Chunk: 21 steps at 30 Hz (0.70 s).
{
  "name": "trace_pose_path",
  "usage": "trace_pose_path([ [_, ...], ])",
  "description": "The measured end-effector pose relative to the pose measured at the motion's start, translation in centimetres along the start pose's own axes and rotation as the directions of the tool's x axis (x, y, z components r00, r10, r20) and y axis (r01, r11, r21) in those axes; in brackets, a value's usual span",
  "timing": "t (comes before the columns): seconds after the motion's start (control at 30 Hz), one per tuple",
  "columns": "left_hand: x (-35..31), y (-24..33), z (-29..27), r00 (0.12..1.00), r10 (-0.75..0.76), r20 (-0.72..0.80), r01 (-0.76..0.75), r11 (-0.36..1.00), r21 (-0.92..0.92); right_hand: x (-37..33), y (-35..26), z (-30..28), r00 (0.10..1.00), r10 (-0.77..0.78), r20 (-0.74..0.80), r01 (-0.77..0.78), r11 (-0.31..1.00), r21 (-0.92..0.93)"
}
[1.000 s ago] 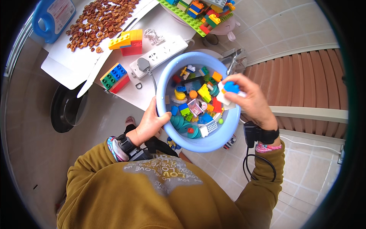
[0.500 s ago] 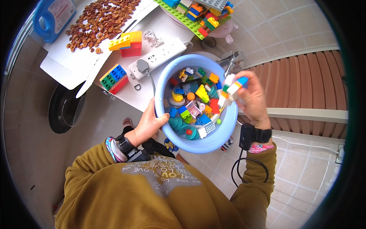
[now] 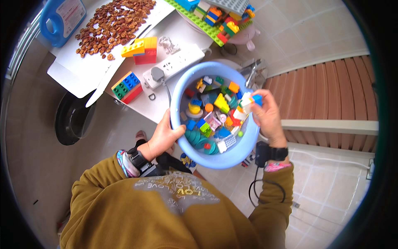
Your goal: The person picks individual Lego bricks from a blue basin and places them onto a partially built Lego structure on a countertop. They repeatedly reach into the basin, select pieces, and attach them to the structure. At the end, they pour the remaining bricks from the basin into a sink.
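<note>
My left hand (image 3: pixel 163 135) grips the rim of a round light-blue basin (image 3: pixel 226 159), thumb over the edge. Inside it lie loose toy building blocks and small toys, among them a yellow block (image 3: pixel 221 103), an orange ball (image 3: pixel 209 107), a pink piece (image 3: pixel 212 121) and a white lattice piece (image 3: pixel 229 141). My right hand (image 3: pixel 268 116) is closed on toy blocks (image 3: pixel 247 103), white and blue with some orange, over the basin's right side. The fingers partly hide these blocks.
A power strip (image 3: pixel 174 64) with a grey plug sits beside the basin, its cord running down past the rim. Stacked blocks (image 3: pixel 145 50), another block group (image 3: pixel 127 87), dried slices (image 3: pixel 112 29) and a blue jug (image 3: pixel 62 23) are on the left. A faucet (image 3: pixel 255 72) stands behind.
My right hand has moved down and slightly left with its blocks, closer to the basin. My left hand still holds the rim. The whole view has shifted slightly.
</note>
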State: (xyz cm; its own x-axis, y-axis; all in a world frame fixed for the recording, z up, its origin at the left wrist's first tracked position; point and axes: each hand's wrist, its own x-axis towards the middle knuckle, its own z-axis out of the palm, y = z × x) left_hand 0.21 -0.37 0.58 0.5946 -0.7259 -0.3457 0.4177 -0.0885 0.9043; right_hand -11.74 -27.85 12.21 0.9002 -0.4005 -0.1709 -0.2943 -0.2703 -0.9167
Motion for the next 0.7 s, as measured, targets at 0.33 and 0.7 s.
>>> trace_pose_path([
  [0.33, -0.4, 0.4, 0.4, 1.000, 0.017, -0.014, -0.017, 0.999, -0.039, -0.5, 0.3, -1.2, 0.992, -0.120, 0.031, 0.123, 0.916, -0.381],
  [0.7, -0.3, 0.3, 0.6, 1.000, 0.002, -0.025, -0.005, 0.993, -0.115, -0.9, 1.6, -2.8, 0.989, -0.115, -0.089, 0.127, 0.981, 0.146],
])
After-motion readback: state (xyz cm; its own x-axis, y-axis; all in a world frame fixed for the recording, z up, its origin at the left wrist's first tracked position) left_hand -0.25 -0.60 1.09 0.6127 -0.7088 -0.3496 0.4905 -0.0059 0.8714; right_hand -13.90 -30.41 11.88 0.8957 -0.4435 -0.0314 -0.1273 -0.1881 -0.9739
